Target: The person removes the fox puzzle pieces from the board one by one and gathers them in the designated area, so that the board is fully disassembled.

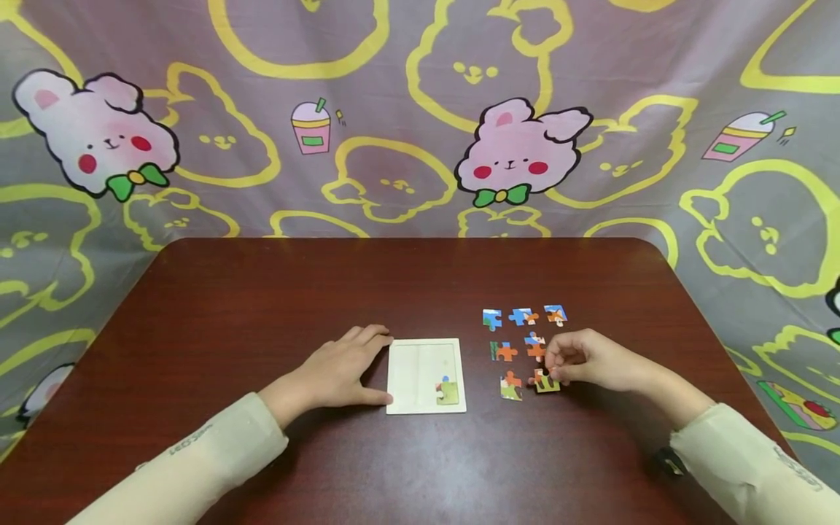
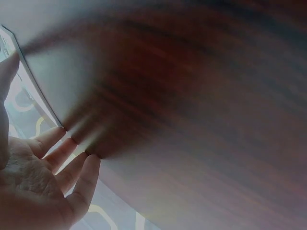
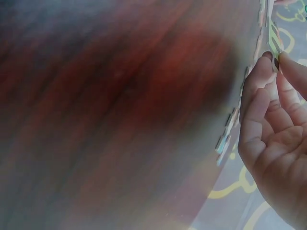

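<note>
A square pale puzzle tray [image 1: 410, 372] lies on the table, with one green-and-blue puzzle piece [image 1: 448, 392] in its lower right corner. My left hand [image 1: 337, 372] rests at the tray's left edge, thumb and index fingertip touching it, the fingers fairly straight; the left wrist view shows the hand [image 2: 43, 182] at that edge too. Between thumb and index finger, my right hand [image 1: 584, 357] pinches a yellow-green and orange puzzle piece [image 1: 546, 380]. In the right wrist view this piece [image 3: 274, 40] stands edge-on at the fingertips. Its right edge is partly hidden by the fingers.
Several loose puzzle pieces lie in rough rows right of the tray, among them a blue-and-green piece [image 1: 491, 319], a fox-face piece [image 1: 555, 314] and an orange-and-green piece [image 1: 511, 386]. A patterned curtain [image 1: 394, 109] hangs behind the brown table [image 1: 295, 292].
</note>
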Motion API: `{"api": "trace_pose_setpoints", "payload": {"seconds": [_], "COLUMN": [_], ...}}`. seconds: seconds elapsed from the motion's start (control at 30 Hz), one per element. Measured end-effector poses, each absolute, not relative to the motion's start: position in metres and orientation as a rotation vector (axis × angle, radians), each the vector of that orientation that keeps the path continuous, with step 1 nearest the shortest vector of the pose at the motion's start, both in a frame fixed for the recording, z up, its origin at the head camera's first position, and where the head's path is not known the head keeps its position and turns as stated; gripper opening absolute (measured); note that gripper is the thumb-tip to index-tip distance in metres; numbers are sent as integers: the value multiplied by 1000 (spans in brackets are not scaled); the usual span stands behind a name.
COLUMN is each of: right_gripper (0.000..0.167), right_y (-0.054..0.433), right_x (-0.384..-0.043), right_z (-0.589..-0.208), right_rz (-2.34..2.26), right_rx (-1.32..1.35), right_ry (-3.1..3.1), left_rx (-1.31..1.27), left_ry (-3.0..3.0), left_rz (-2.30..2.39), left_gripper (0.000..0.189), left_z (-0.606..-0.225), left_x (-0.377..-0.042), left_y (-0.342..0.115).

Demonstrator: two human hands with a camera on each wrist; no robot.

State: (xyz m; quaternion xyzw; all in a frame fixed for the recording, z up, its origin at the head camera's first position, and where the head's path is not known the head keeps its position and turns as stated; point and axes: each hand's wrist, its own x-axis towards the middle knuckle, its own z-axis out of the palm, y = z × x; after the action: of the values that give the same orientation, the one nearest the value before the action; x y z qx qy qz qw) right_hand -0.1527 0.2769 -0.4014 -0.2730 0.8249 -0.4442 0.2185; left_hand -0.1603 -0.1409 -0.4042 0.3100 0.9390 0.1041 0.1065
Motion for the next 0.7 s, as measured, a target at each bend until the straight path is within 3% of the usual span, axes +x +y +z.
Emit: {"api": "trace_pose_setpoints", "payload": {"seconds": [0.7], "right_gripper": [6], "right_y": [279], "right_x": [-147], "right_z": [-401], "right_rz": [-1152], "right_rx": [-729], "right_ry": [2354], "left_rx": [913], "left_ry": [2770], "left_rz": [309], "left_gripper": [91], "left_z": [-403], "left_x": [-160], "left_y": [-140]}}
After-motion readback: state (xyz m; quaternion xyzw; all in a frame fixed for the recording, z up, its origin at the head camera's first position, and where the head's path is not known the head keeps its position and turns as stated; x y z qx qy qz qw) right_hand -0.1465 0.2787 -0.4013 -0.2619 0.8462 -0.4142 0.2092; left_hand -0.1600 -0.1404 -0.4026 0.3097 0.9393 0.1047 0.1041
